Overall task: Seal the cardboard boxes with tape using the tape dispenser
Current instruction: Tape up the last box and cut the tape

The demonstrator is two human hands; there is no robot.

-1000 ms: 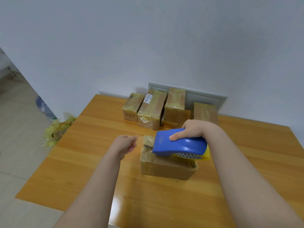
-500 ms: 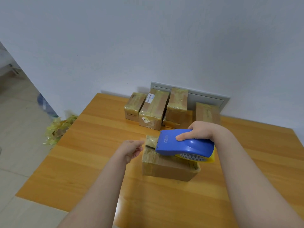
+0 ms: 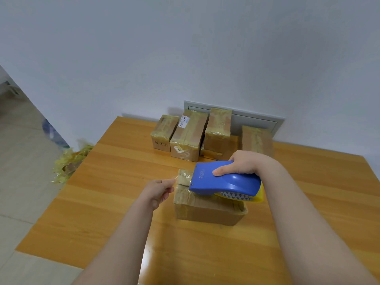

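Moved: left hand (image 3: 159,191) was a closed fist a second ago, apart from the cardboard box (image 3: 207,210); its thumb and forefinger now reach out to the box's upper left edge. The right hand (image 3: 242,163) stays over the box.
Left hand: thumb and forefinger pinch the free end of the clear tape (image 3: 183,175), just left of the box; the other fingers are curled under.
Right hand: wrapped round the back of the blue tape dispenser (image 3: 226,182), thumb on its near side.
Tape dispenser: on top of the box, nose pointing left, yellow roll at its right end.
Table (image 3: 123,182): glossy orange-brown wood planks; the box sits near its middle.
Taped boxes (image 3: 189,136): a row of wrapped cartons behind the box, at the table's far edge against the wall.
Wall (image 3: 185,58): plain pale grey-white, with a grey panel (image 3: 257,120) behind the cartons.
Floor (image 3: 20,151): pale tiles, well left of the box, with a heap of crumpled yellowish scraps (image 3: 70,163) at the table's left edge.
Hard to make out: the tape is nearly invisible between fingers and dispenser; the dispenser hides much of the box's top; the fourth carton is half behind the right hand; a blue shape (image 3: 51,130) on the floor is too blurred to name.
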